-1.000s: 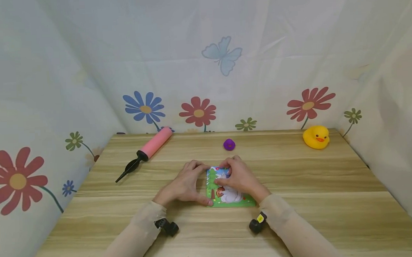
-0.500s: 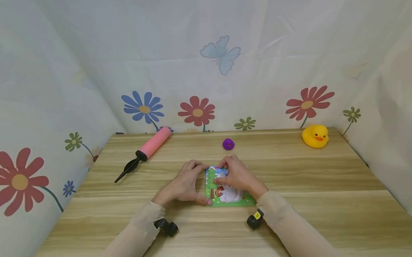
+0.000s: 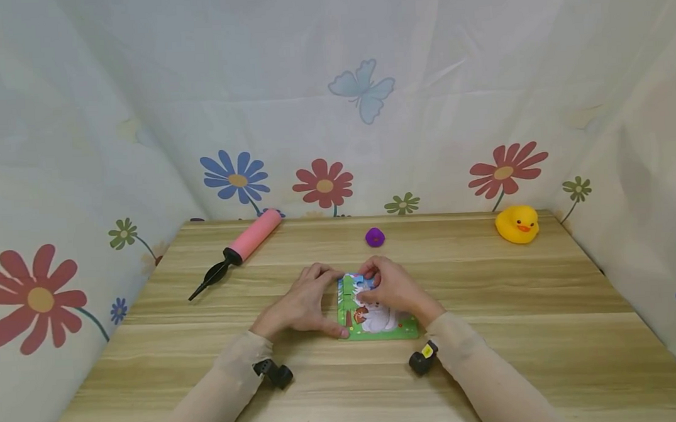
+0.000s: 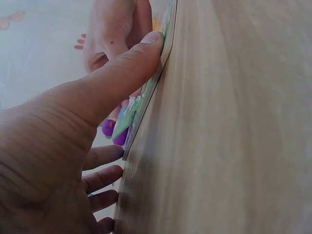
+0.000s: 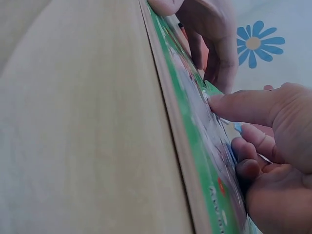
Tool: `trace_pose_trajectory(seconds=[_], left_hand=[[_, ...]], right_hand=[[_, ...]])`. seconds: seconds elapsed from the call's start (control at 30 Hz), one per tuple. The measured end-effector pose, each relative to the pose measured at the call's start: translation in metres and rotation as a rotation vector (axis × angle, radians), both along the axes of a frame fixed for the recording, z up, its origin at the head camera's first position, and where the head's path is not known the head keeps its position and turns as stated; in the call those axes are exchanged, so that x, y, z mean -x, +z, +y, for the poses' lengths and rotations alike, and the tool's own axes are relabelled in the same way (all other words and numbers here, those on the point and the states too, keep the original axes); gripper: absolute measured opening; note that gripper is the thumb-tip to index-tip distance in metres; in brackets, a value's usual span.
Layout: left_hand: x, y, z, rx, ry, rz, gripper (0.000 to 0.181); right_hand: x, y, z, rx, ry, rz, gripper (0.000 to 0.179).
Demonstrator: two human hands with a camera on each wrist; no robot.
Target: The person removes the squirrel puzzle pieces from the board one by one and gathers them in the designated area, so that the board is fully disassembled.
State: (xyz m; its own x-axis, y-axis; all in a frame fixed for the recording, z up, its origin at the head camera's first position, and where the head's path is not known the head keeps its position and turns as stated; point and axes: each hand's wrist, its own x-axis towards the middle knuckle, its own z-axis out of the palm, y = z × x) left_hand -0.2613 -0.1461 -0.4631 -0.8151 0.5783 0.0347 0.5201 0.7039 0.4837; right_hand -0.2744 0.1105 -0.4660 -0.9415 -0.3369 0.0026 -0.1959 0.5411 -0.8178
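A small picture jigsaw puzzle (image 3: pixel 377 336) lies on the table between both hands, showing a green tree and a white animal. My left hand (image 3: pixel 301 304) spans its left side and holds it, thumb at the near corner and index finger at the far corner. Over the upper part of the board, my right hand (image 3: pixel 397 288) pinches a green tree piece (image 3: pixel 349 286) between thumb and fingers. That puzzle piece (image 4: pixel 125 121) stands tilted up from the board in the left wrist view. The right fingers hide the puzzle's upper right part.
A purple toy duck (image 3: pixel 375 237) sits behind the puzzle. At the back left lies a pink hand pump (image 3: pixel 254 236) with a black nozzle. A yellow rubber duck (image 3: pixel 517 224) stands at the back right. Flowered cloth (image 3: pixel 424 106) surrounds the wooden table (image 3: pixel 519 329).
My right hand has shifted slightly to the right, its thumb uncovering more of the tree. The left hand keeps its place at the puzzle's left side.
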Motion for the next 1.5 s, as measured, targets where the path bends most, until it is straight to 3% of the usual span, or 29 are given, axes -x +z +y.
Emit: trace_pose_trajectory(seconds=[0.17,0.37,1.33,1.5], left_hand=[[0.000,0.001,0.001,0.001,0.000,0.003,0.126],[0.000,0.003,0.002,0.001,0.006,-0.005,0.126],[0.000,0.004,0.001,-0.011,-0.003,-0.006,0.127],[-0.001,0.003,0.001,-0.015,-0.008,-0.004,0.128]], right_hand=[[0.002,0.002,0.004,0.056,0.021,-0.028,0.042],[0.003,0.001,0.005,0.088,0.035,0.004,0.040],[0.005,0.002,0.008,0.073,0.033,0.019,0.040],[0.008,0.006,0.019,0.128,0.056,0.033,0.042]])
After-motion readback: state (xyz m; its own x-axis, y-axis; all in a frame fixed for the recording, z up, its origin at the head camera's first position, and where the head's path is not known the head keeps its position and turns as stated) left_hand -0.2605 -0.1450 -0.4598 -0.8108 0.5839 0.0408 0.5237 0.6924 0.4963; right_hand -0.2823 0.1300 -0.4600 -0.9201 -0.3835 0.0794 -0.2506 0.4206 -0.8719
